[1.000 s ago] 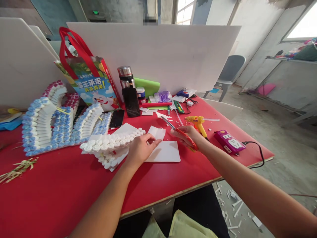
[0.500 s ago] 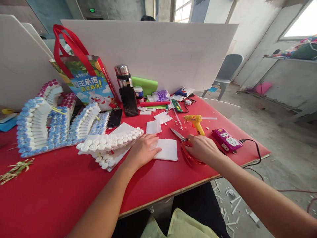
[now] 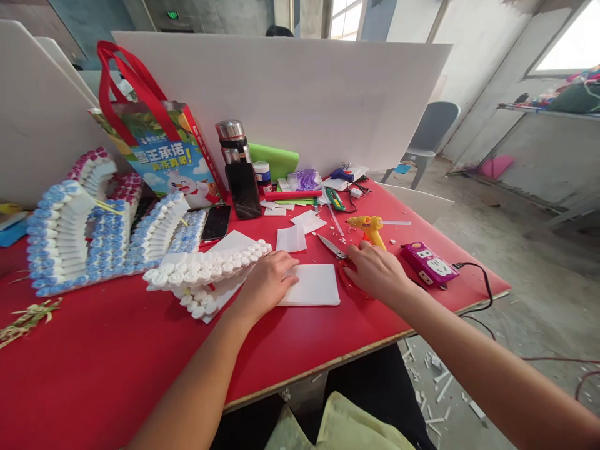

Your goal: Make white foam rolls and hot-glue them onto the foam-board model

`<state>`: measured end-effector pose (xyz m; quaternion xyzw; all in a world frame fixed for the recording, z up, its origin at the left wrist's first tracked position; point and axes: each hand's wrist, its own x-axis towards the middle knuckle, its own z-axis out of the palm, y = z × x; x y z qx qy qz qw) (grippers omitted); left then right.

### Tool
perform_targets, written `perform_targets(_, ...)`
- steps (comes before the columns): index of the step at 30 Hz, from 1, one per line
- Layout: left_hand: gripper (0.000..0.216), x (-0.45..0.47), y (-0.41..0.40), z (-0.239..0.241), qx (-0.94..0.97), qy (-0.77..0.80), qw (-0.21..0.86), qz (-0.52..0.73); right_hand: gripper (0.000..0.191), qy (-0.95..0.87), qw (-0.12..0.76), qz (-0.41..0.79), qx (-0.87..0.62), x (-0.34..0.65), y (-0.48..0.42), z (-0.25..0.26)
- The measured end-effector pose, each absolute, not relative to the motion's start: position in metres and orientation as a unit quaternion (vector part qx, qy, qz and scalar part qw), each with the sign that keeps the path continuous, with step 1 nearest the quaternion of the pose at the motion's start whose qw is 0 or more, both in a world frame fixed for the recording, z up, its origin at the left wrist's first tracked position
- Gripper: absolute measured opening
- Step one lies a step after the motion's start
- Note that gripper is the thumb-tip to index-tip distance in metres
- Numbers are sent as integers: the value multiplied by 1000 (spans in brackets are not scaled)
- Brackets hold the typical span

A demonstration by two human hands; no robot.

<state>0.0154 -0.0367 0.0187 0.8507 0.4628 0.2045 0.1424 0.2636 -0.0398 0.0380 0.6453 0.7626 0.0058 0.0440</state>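
Head view: your left hand lies flat, unclenched, on white paper. Your right hand covers red-handled scissors; its grip can't be told.

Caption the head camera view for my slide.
Left hand at white paper, right hand over scissors, on a red table.

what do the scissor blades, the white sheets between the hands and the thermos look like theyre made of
Scissor blades: metal, probably steel, judging by the smooth grey sheen.
White sheets: likely paper, matte, with thin flat edges; the exact type is unclear.
Thermos: apparently polished metal, going by its bright silvery highlights.
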Motion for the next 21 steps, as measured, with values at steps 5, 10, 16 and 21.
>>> perform_targets(5, 22, 14, -34, 15, 851, 448, 147, 230, 22, 818, -50, -8, 573, 257, -49, 49)
perform_targets(10, 24, 13, -32, 11, 846, 451, 152, 242, 40, 892, -83, -147, 420, 238, -65, 43)
perform_targets(16, 25, 11, -31, 11, 833, 465, 169, 247, 32, 898, -100, -122, 410, 216, -60, 29)
perform_targets(21, 25, 12, -32, 13, 811, 489, 186, 263, 22, 870, -125, -209, 428, 216, -51, 26)
